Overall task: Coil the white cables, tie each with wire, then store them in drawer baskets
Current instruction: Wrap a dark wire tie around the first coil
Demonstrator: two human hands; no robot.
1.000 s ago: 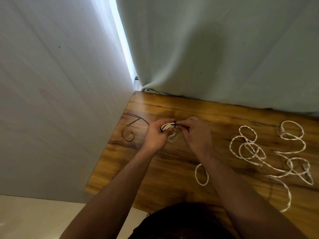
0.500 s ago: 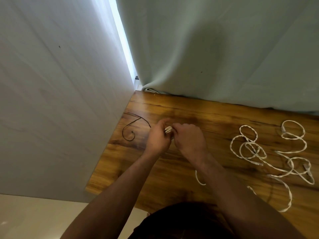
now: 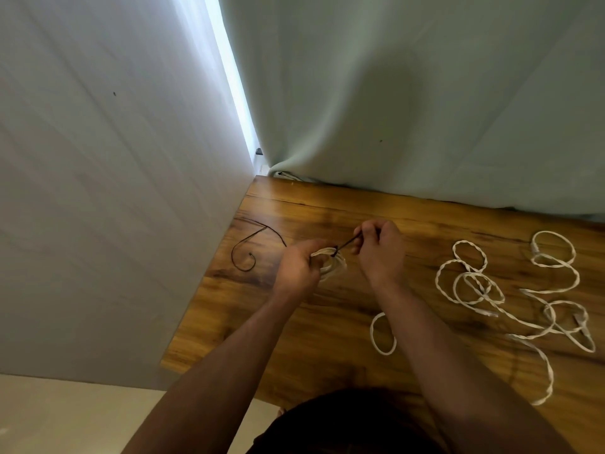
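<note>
White braided cord is bunched into a small coil (image 3: 334, 265) in the left hand (image 3: 299, 270), whose fingers (image 3: 314, 257) curl round it just above the glossy wood-grain surface (image 3: 327, 339). The right hand (image 3: 381, 250) pinches a thin dark wire (image 3: 347, 244), drawn taut from the coil's waist. I'd judge the first tie about half made. More cables (image 3: 476, 283) sprawl in limp loops to the right, uncoiled, one twisted and one flatter. A spare wire (image 3: 244, 268) lies curled near the wall (image 3: 114, 191). No drawer baskets are in sight, so most of the job remains.
</note>
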